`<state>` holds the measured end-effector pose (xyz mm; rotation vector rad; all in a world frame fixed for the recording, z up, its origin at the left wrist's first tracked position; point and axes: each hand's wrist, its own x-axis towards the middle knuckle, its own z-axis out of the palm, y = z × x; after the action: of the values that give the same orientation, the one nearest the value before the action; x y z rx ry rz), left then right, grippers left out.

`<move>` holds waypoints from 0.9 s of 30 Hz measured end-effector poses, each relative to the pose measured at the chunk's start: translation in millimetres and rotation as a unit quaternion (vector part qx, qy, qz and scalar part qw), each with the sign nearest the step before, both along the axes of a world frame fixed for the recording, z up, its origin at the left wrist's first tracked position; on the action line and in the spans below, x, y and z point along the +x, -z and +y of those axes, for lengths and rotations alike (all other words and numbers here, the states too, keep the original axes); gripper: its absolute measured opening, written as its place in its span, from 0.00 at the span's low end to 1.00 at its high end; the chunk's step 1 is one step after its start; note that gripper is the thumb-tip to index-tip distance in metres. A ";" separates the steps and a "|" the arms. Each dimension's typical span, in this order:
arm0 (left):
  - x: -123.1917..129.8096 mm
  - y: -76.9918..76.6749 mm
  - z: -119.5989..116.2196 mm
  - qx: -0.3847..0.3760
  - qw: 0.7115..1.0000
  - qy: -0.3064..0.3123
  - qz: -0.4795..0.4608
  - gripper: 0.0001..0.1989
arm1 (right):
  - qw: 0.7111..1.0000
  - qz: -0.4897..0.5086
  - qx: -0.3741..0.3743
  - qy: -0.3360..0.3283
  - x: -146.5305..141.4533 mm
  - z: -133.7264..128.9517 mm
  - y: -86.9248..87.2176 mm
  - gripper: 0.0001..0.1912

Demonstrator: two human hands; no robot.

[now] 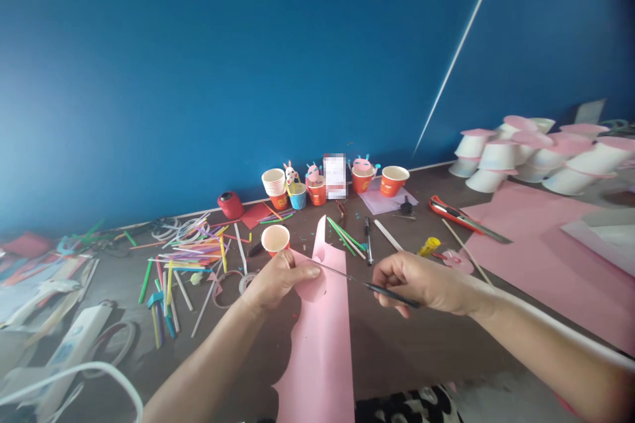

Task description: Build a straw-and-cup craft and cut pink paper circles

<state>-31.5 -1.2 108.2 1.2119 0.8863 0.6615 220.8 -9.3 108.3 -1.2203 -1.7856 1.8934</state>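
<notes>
My left hand (pixel 282 281) pinches a long strip of pink paper (pixel 325 350) near its far end, thumb on top. The strip's left edge is cut in scallops, and its near end runs down toward my lap. My right hand (pixel 417 281) is closed around the black handles of a pair of scissors (pixel 395 295). Their thin blades point left and reach the paper beside my left thumb; whether the blades are apart I cannot make out. Just beyond my left hand stands an orange paper cup (pixel 276 239).
Colored straws (pixel 193 258) lie scattered at left, near a power strip (pixel 74 350). Along the blue wall stand stacked paper cups (pixel 274 185) and decorated cups (pixel 316 192). To the right are a red utility knife (pixel 454 215), large pink sheets (pixel 540 258) and white cups with pink discs (pixel 496 158).
</notes>
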 end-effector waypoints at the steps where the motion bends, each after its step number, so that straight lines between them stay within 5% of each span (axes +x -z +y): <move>1: -0.6 0.9 0.5 0.002 1.000 0.004 0.002 0.12 | 1.000 -0.005 0.003 -0.001 -0.3 -0.3 0.0 0.15; 5: -2.0 4.9 0.9 0.003 1.000 0.008 -0.001 0.12 | 1.000 -0.021 0.012 0.006 -1.9 -1.2 -2.0 0.16; 12: -2.0 12.0 -1.0 0.019 0.997 -0.073 -0.012 0.13 | 0.999 -0.031 0.010 -0.007 -0.7 -0.5 -6.4 0.16; 18: -4.1 13.0 -1.2 0.004 0.998 -0.063 0.000 0.12 | 0.999 -0.032 0.016 0.004 0.0 -0.9 -1.2 0.16; 27: -3.3 7.3 -4.1 0.008 0.999 -0.049 0.013 0.13 | 0.999 -0.034 -0.004 -0.010 -6.3 -1.1 -17.9 0.17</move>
<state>-34.8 -5.3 100.9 1.2004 0.9694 0.7345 214.4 -10.5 126.2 -1.2901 -1.8328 1.8920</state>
